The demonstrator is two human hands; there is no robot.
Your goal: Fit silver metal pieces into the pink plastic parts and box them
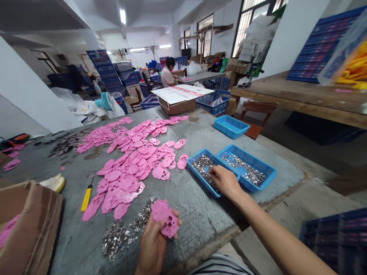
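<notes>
My left hand [153, 244] is closed around a pink plastic piece [165, 218] with round holes, held just above the grey table [189, 206] near its front edge. My right hand [225, 180] reaches into a blue tray [192, 165] of small silver metal parts, fingers curled down among them; what they pinch is hidden. A second blue tray [269, 170] with the same parts lies just right of it. A loose heap of silver parts [123, 233] lies left of my left hand. Many pink pieces [132, 164] are spread over the table's middle.
A yellow-handled knife [86, 196] lies left of the pink pile, beside a cardboard box [28, 225]. An empty blue tray [231, 126] and a flat carton [180, 97] stand farther back. A person [168, 74] sits at a distant table. A wooden bench [301, 95] stands on the right.
</notes>
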